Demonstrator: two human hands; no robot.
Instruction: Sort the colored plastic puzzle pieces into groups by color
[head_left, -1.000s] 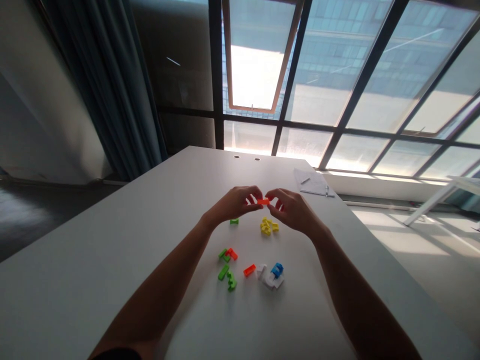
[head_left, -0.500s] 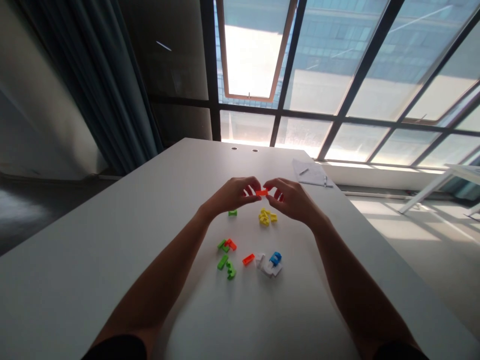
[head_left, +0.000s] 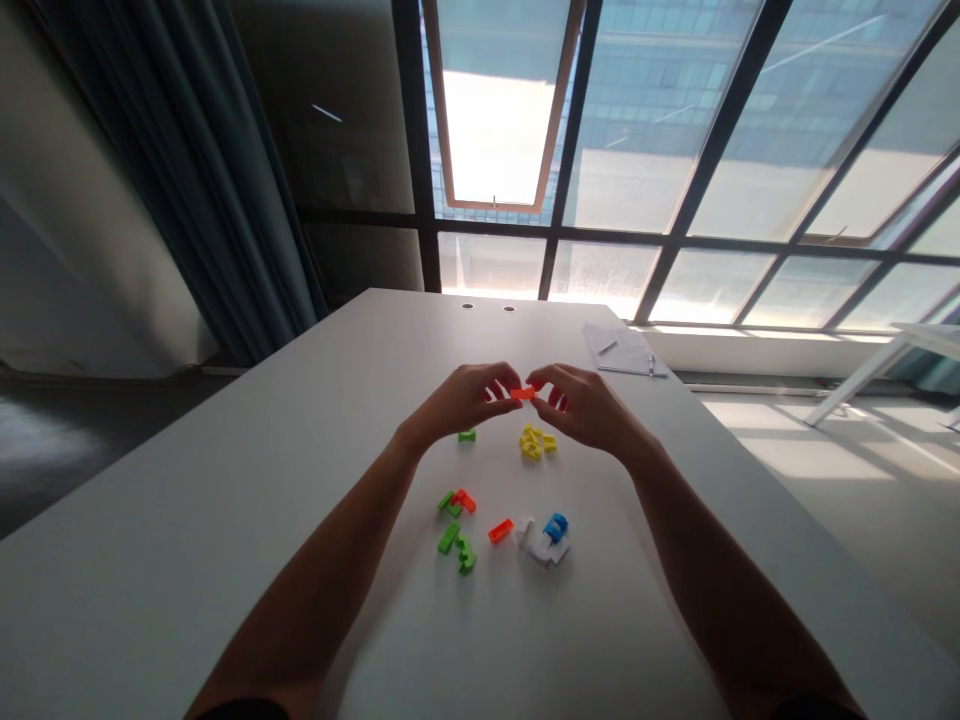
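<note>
Above the white table (head_left: 225, 500), my left hand (head_left: 465, 398) and my right hand (head_left: 581, 405) pinch a small orange block (head_left: 522, 393) between their fingertips, one at each end. Just below the hands lie a cluster of yellow blocks (head_left: 535, 443) and a single green block (head_left: 467, 435). Nearer to me are green blocks (head_left: 455, 540), a green and orange pair (head_left: 457, 501), a loose orange block (head_left: 500, 530), and a white and blue group (head_left: 547, 538).
Papers with a pen (head_left: 624, 352) lie at the table's far right corner. Two cable holes (head_left: 488, 307) sit near the far edge. Big windows and a dark curtain (head_left: 202, 170) stand behind the table.
Both hands keep the orange block between them and have drawn slightly closer together. The view has shifted a little; the blocks on the table have not moved.
</note>
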